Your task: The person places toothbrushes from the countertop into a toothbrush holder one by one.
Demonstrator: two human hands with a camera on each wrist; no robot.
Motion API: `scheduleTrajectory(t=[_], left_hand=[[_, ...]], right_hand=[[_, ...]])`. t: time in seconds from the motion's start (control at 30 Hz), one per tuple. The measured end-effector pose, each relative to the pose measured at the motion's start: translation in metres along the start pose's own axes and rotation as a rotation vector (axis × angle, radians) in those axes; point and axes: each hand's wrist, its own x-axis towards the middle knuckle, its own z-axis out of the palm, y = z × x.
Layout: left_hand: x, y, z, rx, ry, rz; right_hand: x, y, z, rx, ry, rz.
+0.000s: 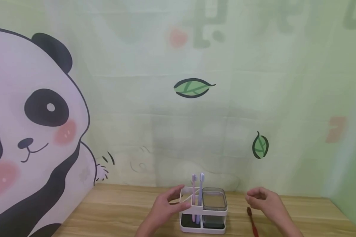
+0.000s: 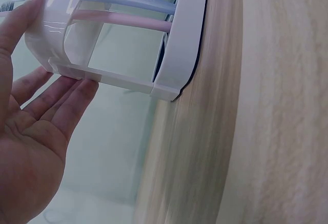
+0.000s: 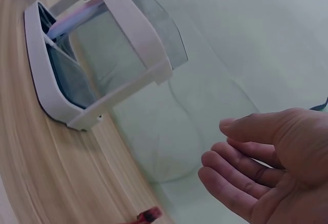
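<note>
A white toothbrush holder [image 1: 213,213] stands upright on the wooden table. My left hand [image 1: 163,205] grips its left side, thumb over the front of the upper band and fingers at the side and behind. In the holder's left part stand a pink toothbrush [image 1: 193,191] and a blue-purple toothbrush [image 1: 200,192], heads up. A clear grey cup [image 1: 214,203] sits in the right part. To the right, my right hand [image 1: 267,201] hovers with loosely bent fingers and nothing in them. Just below it lies a red toothbrush [image 1: 253,223], its lower end cut off by the frame.
The wooden table [image 1: 115,210] reaches back to a pale green cloth backdrop [image 1: 130,98] printed with a panda [image 1: 47,75] and leaves. In the right wrist view, only the dark red head of the red toothbrush [image 3: 148,215] shows, at the bottom edge.
</note>
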Motion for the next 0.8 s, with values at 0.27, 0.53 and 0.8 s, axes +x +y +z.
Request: scheduleTrajectory(t=[0.27,0.53,0.8], left_hand=[[0.0,0.001,0.0,0.016,0.001,-0.006],[0.0,0.002,0.0,0.012,-0.001,-0.018],[0.0,0.001,0.0,0.01,-0.005,-0.028]], right_hand=[[0.002,0.012,-0.005,-0.021,-0.031,0.01],[0.005,0.023,-0.006,0.003,-0.048,0.014],[0.007,0.035,-0.003,-0.032,-0.051,0.046]])
